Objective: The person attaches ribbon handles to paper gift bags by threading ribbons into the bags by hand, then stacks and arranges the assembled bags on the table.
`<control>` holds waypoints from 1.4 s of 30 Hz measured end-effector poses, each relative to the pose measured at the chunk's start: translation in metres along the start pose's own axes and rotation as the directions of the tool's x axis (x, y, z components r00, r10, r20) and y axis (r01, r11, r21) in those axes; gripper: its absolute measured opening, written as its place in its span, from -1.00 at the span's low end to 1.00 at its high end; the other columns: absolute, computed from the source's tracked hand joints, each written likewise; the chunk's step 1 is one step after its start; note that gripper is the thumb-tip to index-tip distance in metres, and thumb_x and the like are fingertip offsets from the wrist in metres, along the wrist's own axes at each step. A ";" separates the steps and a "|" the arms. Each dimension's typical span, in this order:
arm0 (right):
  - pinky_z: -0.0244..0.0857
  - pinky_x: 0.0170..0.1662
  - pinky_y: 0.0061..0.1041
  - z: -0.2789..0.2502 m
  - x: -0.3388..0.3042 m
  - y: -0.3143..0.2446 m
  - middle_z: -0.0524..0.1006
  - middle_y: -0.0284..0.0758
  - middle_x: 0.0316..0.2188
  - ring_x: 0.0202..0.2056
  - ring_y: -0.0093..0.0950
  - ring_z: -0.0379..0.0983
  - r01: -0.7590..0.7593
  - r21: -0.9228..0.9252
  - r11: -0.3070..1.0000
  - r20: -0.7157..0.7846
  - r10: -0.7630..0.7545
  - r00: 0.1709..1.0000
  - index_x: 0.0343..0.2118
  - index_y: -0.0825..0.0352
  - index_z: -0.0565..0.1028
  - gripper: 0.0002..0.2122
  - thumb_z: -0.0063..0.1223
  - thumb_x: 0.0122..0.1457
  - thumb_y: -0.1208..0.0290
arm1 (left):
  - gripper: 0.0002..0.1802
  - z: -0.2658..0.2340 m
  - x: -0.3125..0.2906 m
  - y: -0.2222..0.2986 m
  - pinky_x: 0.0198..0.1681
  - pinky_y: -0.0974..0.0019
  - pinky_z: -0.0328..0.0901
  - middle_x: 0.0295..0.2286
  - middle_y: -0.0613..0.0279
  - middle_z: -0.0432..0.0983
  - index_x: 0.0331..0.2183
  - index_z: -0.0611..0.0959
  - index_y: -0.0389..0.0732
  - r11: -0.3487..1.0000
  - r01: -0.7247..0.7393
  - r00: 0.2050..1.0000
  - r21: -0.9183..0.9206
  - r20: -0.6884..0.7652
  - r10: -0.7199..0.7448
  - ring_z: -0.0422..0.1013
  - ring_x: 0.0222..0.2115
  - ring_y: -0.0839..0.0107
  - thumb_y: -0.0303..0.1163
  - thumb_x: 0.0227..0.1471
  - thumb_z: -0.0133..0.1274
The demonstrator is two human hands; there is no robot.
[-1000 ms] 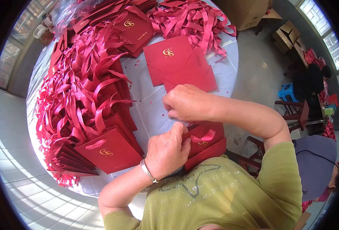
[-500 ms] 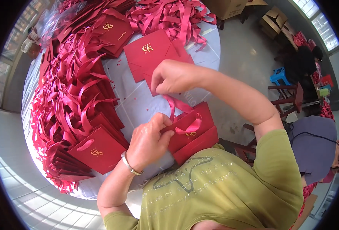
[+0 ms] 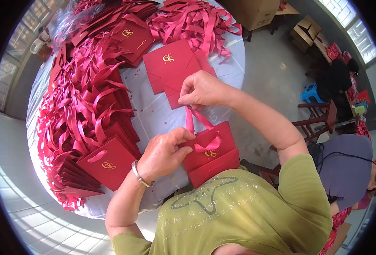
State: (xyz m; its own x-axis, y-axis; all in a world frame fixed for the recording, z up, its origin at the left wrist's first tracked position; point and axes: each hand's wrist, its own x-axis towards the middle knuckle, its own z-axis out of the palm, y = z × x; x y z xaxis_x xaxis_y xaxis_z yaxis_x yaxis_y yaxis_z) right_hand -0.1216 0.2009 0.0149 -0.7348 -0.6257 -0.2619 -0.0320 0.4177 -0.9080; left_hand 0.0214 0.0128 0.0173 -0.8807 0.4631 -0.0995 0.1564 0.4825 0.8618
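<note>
A red paper gift bag [image 3: 209, 163] with a gold emblem lies folded at the table edge against my front. My left hand [image 3: 161, 154] pinches its upper left corner between thumb and fingers. Above the bag, my right hand [image 3: 203, 90] has its fingertips together at the top of a pink-red ribbon [image 3: 189, 121] that rises from the bag's top edge. A shorter ribbon loop [image 3: 210, 143] hangs over the bag's front. Just beyond my right hand lies a flat red bag [image 3: 164, 63], showing no ribbon on its face.
A long row of red bags with ribbons [image 3: 86, 102] fills the table's left side. Loose ribbons [image 3: 192, 23] are heaped at the far edge of the white-covered table [image 3: 147, 112]. Cardboard boxes, a blue stool [image 3: 310, 93] and another person in a grey-purple garment [image 3: 347, 163] are at right.
My right hand has shifted slightly right, and the ribbon beneath it now stands straighter. My left hand stays at the bag's corner. The whole view has shifted a little.
</note>
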 end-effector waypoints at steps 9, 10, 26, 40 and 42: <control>0.44 -0.54 -0.60 0.006 0.015 -0.010 0.60 -0.28 -0.58 -0.60 -0.60 0.54 0.036 -0.064 0.997 -0.243 -0.051 0.969 -0.48 0.46 0.57 -0.88 0.24 0.04 0.50 | -0.77 -0.002 0.005 -0.013 -0.24 0.44 0.40 -0.31 0.17 0.65 -0.21 0.58 -0.32 0.991 0.119 0.993 -0.055 0.033 -0.117 0.50 -0.31 0.60 -0.69 0.03 0.16; 0.47 -0.52 -0.61 0.007 0.018 -0.010 0.60 -0.29 -0.58 -0.59 -0.60 0.55 -0.001 -0.042 0.999 -0.273 -0.010 0.962 -0.48 0.46 0.57 -0.88 0.25 0.04 0.50 | -0.77 -0.001 0.005 -0.014 -0.24 0.44 0.40 -0.31 0.17 0.65 -0.21 0.58 -0.32 0.991 0.121 0.992 -0.060 0.024 -0.120 0.50 -0.31 0.60 -0.69 0.03 0.16; 0.39 -0.40 -0.65 -0.003 -0.046 0.010 0.61 -0.38 -0.44 -0.48 -0.67 0.49 0.118 -0.051 0.992 -0.476 -0.128 0.870 -0.24 0.44 0.59 -0.73 0.30 0.12 0.32 | -0.77 0.007 -0.002 0.003 -0.22 0.23 0.43 -0.36 0.00 0.64 -0.26 0.64 -0.31 0.985 0.095 0.989 0.143 -0.122 -0.077 0.58 -0.31 0.14 -0.55 -0.07 0.21; 0.30 -0.28 -0.61 0.075 -0.184 0.109 0.56 -0.44 -0.33 -0.35 -0.67 0.42 -0.034 0.636 0.771 -0.250 0.247 0.936 -0.13 0.41 0.52 -0.57 0.09 0.28 0.03 | -0.72 0.013 -0.004 -0.002 -0.38 0.21 0.39 -0.36 -0.02 0.53 -0.29 0.54 -0.35 0.991 0.094 0.966 0.095 -0.250 -0.067 0.53 -0.48 0.15 -0.57 -0.11 0.23; 0.28 -0.29 -0.62 0.070 -0.180 0.113 0.55 -0.47 -0.36 -0.36 -0.70 0.39 -0.047 0.630 0.775 -0.233 0.247 0.941 -0.17 0.40 0.52 -0.59 0.09 0.29 0.05 | -0.78 0.013 -0.005 0.000 -0.22 0.03 0.37 -0.38 -0.13 0.50 -0.36 0.50 -0.36 0.992 0.121 0.960 0.048 -0.259 -0.104 0.47 -0.30 -0.09 -0.55 -0.10 0.19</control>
State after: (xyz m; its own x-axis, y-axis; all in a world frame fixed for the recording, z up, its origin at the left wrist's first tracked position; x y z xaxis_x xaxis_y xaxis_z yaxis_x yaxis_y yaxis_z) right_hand 0.0544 0.3142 -0.0636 -0.8569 -0.3321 -0.3942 0.4367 -0.0618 -0.8975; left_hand 0.0311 0.0200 0.0114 -0.9778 0.2019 -0.0564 0.0705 0.5703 0.8184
